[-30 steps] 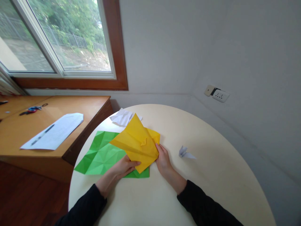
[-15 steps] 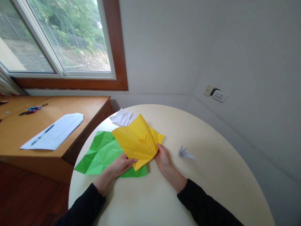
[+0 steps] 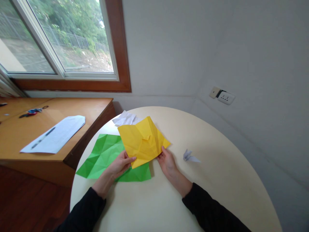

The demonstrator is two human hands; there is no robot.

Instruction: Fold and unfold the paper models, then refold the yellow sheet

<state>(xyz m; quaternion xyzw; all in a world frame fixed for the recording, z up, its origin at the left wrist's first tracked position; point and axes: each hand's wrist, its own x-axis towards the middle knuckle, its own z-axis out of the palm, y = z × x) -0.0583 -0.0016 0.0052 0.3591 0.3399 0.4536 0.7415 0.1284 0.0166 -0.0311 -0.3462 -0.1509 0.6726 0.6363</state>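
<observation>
yellow paper (image 3: 138, 135) is in the middle of the frame in the head view, held up over the round table (image 3: 212, 190). it has fold lines, and a small bent flap sticks up near its middle. the left hand (image 3: 121, 164) pinches its lower left edge, with the thumb on top and the other fingers under it. the right hand (image 3: 167, 161) pinches its lower right edge, also with the thumb on top.

green paper (image 3: 106, 154) lies on the table, left of the middle of the frame, full of folds. the yellow paper and the left hand are in front of it, so part of it is hidden. a bit higher up, near the far edge of the table, is a creased white paper (image 3: 125, 118). the top of the yellow paper hides some of it too. right of the right hand, near it but apart, sits a little folded white paper (image 3: 189, 157) with pointy ends.

at the left of the frame is a brown desk (image 3: 91, 106). it has a white sheet (image 3: 65, 132) with a dark pen (image 3: 43, 138) on it, and scissors (image 3: 32, 111) farther back. the upper left has a window (image 3: 79, 38) with green trees outside and a bit of curtain (image 3: 9, 87) under its left end. at the right, a white socket (image 3: 226, 97) is on the wall (image 3: 169, 48).
</observation>
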